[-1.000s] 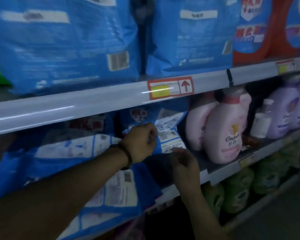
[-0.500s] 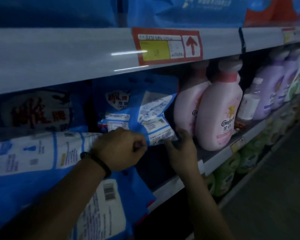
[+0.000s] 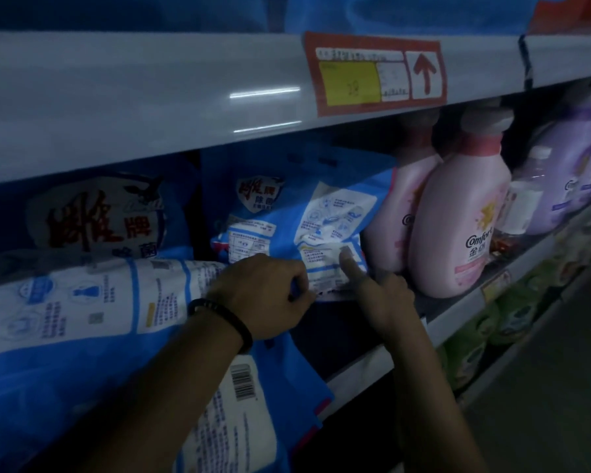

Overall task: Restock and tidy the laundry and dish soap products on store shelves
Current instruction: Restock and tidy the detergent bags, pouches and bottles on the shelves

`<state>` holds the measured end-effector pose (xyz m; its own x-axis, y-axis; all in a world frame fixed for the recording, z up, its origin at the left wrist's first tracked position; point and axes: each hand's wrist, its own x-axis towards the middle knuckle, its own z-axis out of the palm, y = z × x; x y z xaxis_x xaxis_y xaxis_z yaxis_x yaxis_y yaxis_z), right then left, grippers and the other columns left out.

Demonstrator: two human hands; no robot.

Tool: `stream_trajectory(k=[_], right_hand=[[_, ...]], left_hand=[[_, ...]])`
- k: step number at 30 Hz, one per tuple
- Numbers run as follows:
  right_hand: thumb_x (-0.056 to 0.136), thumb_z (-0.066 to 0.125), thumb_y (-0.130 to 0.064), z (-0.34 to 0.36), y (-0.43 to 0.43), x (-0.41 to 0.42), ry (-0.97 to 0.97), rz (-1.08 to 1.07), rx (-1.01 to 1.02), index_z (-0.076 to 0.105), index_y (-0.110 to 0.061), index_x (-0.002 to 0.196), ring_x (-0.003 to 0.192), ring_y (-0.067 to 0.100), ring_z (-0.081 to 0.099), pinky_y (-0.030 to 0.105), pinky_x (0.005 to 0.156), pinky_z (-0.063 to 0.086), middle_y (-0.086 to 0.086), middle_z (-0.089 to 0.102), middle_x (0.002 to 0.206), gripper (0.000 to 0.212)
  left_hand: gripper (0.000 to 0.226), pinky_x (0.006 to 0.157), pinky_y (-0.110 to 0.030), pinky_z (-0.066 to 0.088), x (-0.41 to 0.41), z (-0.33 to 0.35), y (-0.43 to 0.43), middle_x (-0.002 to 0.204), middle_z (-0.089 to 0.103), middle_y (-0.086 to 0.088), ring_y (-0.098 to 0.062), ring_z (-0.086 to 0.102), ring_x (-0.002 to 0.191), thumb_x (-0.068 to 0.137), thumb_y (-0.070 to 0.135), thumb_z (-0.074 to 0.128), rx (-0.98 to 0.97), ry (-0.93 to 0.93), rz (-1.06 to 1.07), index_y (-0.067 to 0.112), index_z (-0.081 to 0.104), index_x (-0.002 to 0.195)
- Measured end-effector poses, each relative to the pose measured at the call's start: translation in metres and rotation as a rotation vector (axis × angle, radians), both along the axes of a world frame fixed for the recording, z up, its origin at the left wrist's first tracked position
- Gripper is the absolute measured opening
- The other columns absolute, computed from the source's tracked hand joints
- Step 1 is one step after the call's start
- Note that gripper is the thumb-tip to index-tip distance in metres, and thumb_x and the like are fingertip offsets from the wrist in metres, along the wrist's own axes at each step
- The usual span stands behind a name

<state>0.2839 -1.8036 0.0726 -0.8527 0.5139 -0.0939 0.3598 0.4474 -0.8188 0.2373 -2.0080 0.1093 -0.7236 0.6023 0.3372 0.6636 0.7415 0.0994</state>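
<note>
- Left hand fingers clamp the bottom edge of the blue detergent bag. Right hand index finger lies straight on its corner; the rest cannot be told.
- Risk: the bag may slump right of the fingers, knocking the pink bottle.
</note>
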Motion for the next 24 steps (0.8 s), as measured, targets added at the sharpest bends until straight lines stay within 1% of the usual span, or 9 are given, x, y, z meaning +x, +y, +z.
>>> stream_trajectory(k=[3,5,8,11,15,18,20,22,24], right_hand=[[0.072,0.051,-0.097,0.002,0.001,0.006,0.036,0.009,-0.060,0.070,-0.013,0.124,0.126,0.037,0.057,0.049,0.114,0.043,0.015,0.066,0.131,0.101],[0.074,0.068,-0.086,0.002,0.000,0.010,0.071,0.007,-0.058,0.067,-0.014,0.114,0.116,0.032,0.063,0.041,0.101,0.051,0.011,0.069,0.124,0.083],[0.076,0.085,-0.064,0.004,0.000,0.016,0.159,-0.022,-0.109,0.066,-0.018,0.099,0.097,0.024,0.070,0.032,0.077,0.052,0.006,0.075,0.111,0.054],[0.075,0.091,-0.052,0.006,-0.001,0.022,0.236,-0.060,-0.147,0.075,-0.016,0.103,0.090,0.018,0.075,0.033,0.076,0.060,0.002,0.080,0.105,0.048],[0.074,0.093,-0.035,0.013,-0.009,0.039,0.383,-0.127,-0.227,0.075,-0.018,0.099,0.089,0.020,0.077,0.045,0.081,0.065,-0.003,0.081,0.097,0.035],[0.072,0.094,-0.031,0.016,-0.021,0.059,0.494,-0.206,-0.219,0.069,-0.028,0.086,0.076,0.003,0.072,0.033,0.070,0.060,-0.015,0.076,0.084,0.029],[0.071,0.093,-0.028,0.016,-0.032,0.070,0.570,-0.221,-0.222,0.066,-0.036,0.081,0.072,-0.008,0.069,0.024,0.064,0.055,-0.024,0.072,0.077,0.030],[0.073,0.089,-0.025,0.017,-0.041,0.079,0.629,-0.201,-0.182,0.065,-0.031,0.084,0.077,0.002,0.070,0.029,0.068,0.056,-0.016,0.073,0.078,0.027],[0.076,0.082,-0.020,0.019,-0.050,0.085,0.675,-0.168,-0.071,0.062,-0.022,0.086,0.083,0.023,0.064,0.042,0.072,0.053,-0.006,0.068,0.082,0.022]], left_hand=[[0.047,0.051,-0.022,0.035,0.000,0.002,0.000,0.067,0.062,0.018,0.002,0.055,0.064,0.084,0.084,0.046,0.004,-0.036,0.023,0.040,0.062,0.086],[0.058,0.056,-0.027,0.043,0.002,0.004,0.000,0.073,0.064,0.018,0.001,0.058,0.069,0.080,0.093,0.036,-0.030,-0.058,0.040,0.041,0.059,0.088],[0.059,0.065,-0.034,0.048,0.007,0.008,0.000,0.078,0.063,0.015,-0.003,0.059,0.073,0.082,0.094,0.032,-0.034,-0.102,0.033,0.039,0.053,0.089],[0.061,0.069,-0.039,0.045,0.009,0.013,0.000,0.079,0.060,0.012,-0.003,0.057,0.075,0.086,0.090,0.023,0.040,-0.188,0.023,0.035,0.049,0.087],[0.063,0.080,-0.049,0.050,0.010,0.020,0.002,0.081,0.058,0.004,-0.012,0.058,0.078,0.090,0.085,0.022,0.069,-0.305,-0.031,0.028,0.047,0.091],[0.072,0.083,-0.039,0.050,0.019,0.038,0.014,0.086,0.066,0.008,-0.012,0.063,0.085,0.082,0.093,0.019,0.101,-0.502,0.074,0.034,0.059,0.088],[0.089,0.080,-0.032,0.052,0.030,0.054,0.030,0.084,0.071,0.007,-0.014,0.067,0.081,0.075,0.098,0.012,0.091,-0.514,0.220,0.031,0.069,0.075],[0.090,0.065,-0.029,0.047,0.045,0.064,0.050,0.071,0.066,0.003,-0.014,0.064,0.070,0.076,0.098,0.014,0.085,-0.383,0.284,0.024,0.062,0.062],[0.081,0.064,-0.030,0.047,0.068,0.068,0.065,0.074,0.065,0.004,-0.016,0.067,0.073,0.076,0.096,0.027,0.222,-0.312,0.283,0.022,0.058,0.071]])
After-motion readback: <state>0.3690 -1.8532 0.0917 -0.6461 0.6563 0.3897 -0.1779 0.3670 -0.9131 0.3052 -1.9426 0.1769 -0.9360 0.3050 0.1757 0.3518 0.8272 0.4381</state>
